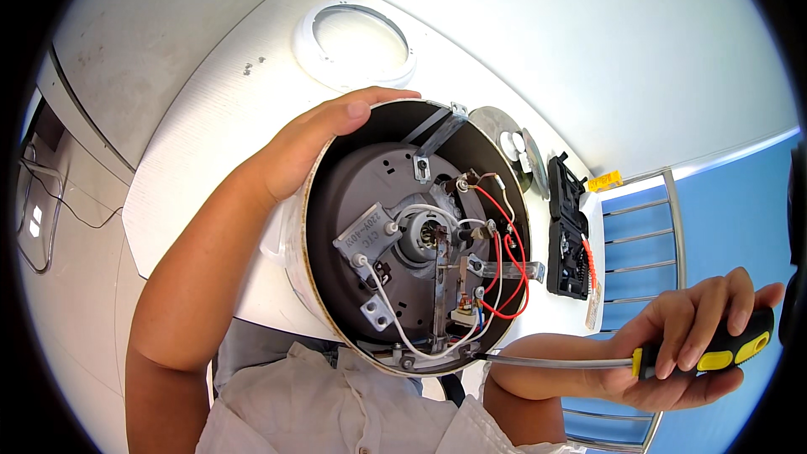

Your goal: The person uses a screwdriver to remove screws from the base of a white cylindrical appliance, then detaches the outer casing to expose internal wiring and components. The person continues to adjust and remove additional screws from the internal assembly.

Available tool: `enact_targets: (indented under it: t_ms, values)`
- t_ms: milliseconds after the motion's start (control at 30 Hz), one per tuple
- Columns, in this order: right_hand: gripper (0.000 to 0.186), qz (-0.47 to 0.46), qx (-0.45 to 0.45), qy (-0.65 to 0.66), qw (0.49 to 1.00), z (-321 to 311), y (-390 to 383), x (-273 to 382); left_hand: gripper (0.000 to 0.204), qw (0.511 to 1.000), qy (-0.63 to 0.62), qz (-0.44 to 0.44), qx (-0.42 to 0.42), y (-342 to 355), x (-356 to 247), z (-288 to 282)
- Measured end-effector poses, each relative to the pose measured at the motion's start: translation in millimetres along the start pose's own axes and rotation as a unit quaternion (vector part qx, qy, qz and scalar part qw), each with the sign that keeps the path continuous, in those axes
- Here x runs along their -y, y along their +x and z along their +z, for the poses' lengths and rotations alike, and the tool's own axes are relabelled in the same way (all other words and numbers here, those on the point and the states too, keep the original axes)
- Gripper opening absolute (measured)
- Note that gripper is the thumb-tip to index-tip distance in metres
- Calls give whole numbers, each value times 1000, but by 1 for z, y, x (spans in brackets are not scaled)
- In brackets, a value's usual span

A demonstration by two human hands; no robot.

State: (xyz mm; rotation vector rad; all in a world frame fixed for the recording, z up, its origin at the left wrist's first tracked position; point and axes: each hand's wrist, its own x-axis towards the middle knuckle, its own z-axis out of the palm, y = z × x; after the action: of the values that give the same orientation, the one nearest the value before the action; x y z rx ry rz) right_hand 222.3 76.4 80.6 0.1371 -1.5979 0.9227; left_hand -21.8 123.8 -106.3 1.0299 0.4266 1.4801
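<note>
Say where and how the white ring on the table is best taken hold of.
Probably by the left part of its rim, coming from above on the left. The white ring lies flat, and its open middle leaves room for fingers inside and a thumb outside; in this view, the left hand and cylindrical metal housing crowd its near side.
</note>
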Motion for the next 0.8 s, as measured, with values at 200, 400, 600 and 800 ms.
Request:
enact_targets:
  t_ms: [200, 400, 600, 800]
  values:
    - [64, -31, -36, -8, 999, -2, 2, 3, 56, 1000, 11, 7, 5, -1, 1, -2]
    - [64, -58, -65, -19, 996, 3, 3, 7, 54, 1000, 12, 8, 15, -1, 0, -2]
    - [61, -80, -75, -33, 993, 1, 3, 15, 56, 999, 34, 12, 17, -1, -1, -4]
    - [57, -146, -149, -17, 978, 7, -2, 24, 67, 926, 278, 219, -129, -11, -45, 4]
